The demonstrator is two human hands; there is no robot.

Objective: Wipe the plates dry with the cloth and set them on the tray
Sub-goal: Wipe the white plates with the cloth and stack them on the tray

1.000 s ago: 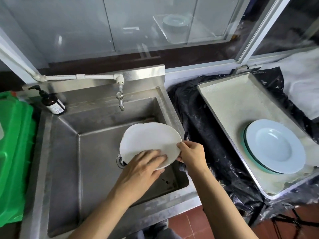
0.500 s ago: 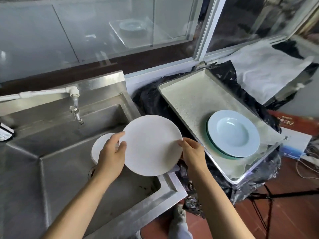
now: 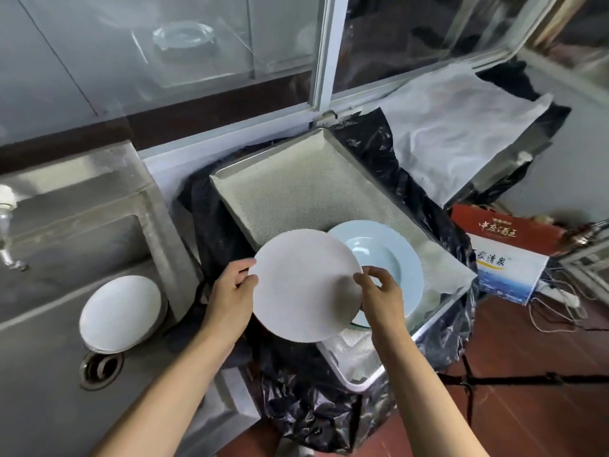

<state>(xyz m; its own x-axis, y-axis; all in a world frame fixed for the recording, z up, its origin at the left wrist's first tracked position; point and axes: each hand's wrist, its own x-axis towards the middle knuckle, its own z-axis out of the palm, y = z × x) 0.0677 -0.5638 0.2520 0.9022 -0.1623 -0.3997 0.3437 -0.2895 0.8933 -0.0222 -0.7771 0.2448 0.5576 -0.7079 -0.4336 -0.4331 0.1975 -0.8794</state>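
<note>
- A dishwashing corner, most likely the back of a kitchen, plain and makeshift rather than a fitted home kitchen.
- At the left of the frame, a deep stainless steel sink (image 3: pixel 99 258) with a drain (image 3: pixel 100 367) in its floor and a white plate (image 3: pixel 120 313) lying in it.
- At the far left edge, a tap (image 3: pixel 8 225) on a white pipe.
- In the middle, a large metal tray (image 3: pixel 296 192) lined with mesh, resting on black plastic sheeting (image 3: pixel 296 407), with a pale blue plate (image 3: pixel 392 255) on it.
- Across the top, sliding glass window panes (image 3: pixel 164 44) in a pale frame.
- At lower right, red tiled floor (image 3: pixel 527 407), printed cardboard boxes (image 3: pixel 507 255) and loose cables (image 3: pixel 557 311).
</note>
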